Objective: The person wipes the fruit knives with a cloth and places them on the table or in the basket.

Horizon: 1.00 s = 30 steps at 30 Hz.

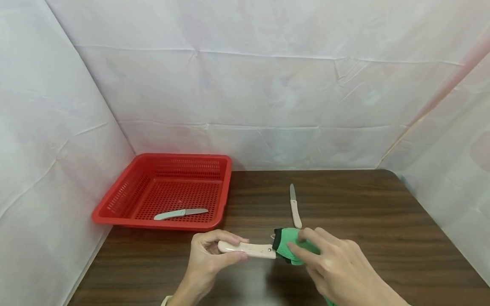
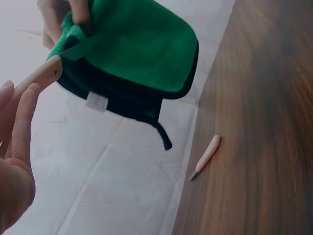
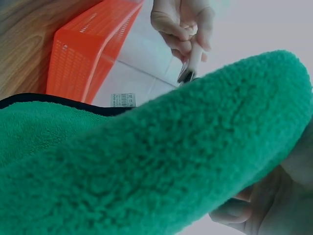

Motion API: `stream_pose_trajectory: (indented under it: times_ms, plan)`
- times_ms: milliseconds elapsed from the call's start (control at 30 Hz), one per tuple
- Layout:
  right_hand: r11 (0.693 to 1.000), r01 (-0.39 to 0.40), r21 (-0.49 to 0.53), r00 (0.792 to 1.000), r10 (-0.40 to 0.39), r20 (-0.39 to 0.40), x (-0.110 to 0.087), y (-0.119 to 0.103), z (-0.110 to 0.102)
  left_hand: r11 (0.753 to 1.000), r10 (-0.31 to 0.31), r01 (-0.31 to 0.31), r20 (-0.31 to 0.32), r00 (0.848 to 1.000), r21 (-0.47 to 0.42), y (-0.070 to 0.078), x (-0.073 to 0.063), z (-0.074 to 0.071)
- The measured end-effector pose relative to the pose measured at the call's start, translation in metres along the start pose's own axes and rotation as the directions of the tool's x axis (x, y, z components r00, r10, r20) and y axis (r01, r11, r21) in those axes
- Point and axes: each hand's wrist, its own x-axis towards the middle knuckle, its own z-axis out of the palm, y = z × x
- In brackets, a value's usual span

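My left hand point(image 1: 208, 259) grips a knife point(image 1: 254, 250) by its pale handle, between thumb and fingers. A green cloth point(image 1: 290, 244) with dark edging is folded over the blade, and my right hand point(image 1: 337, 263) pinches it there. In the left wrist view part of the blade point(image 2: 80, 49) shows against the cloth point(image 2: 146, 44); a white tag point(image 2: 97, 101) hangs from its edging. The cloth point(image 3: 195, 142) fills much of the right wrist view and hides most of the blade. Just beyond the right hand, a second pale-handled knife point(image 1: 295, 208) lies on the table.
A red plastic basket point(image 1: 226, 187) with perforated sides stands at the back left of the brown wooden table point(image 1: 344, 195). Inside it lies another knife point(image 1: 180, 213), blade pointing right. Pale sheeting point(image 1: 268, 93) hangs behind the table and at both sides.
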Motion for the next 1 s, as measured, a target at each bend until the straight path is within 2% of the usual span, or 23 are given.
stream_pose_trajectory:
  times_ms: [233, 433, 600, 1000]
  plan:
    - [0.999, -0.022, -0.043, 1.000, 0.021, -0.015, -0.009, 0.004, -0.003, 0.999, 0.016, -0.015, 0.006, 1.000, -0.042, 0.005, -0.002, -0.010]
    - [0.996, -0.075, -0.051, 0.997, 0.075, -0.002, -0.017, 0.007, -0.007, 0.997, 0.004, -0.002, 0.032, 0.999, -0.073, 0.009, -0.004, -0.025]
    - [0.993, -0.107, -0.056, 0.994, 0.107, 0.000, -0.024, 0.010, -0.009, 0.999, -0.024, 0.024, 0.019, 1.000, -0.030, 0.014, -0.001, -0.041]
    - [0.990, -0.132, -0.056, 0.991, 0.132, 0.003, -0.039, 0.017, -0.007, 0.985, -0.152, 0.155, -0.034, 0.988, 0.081, 0.023, 0.012, -0.086]
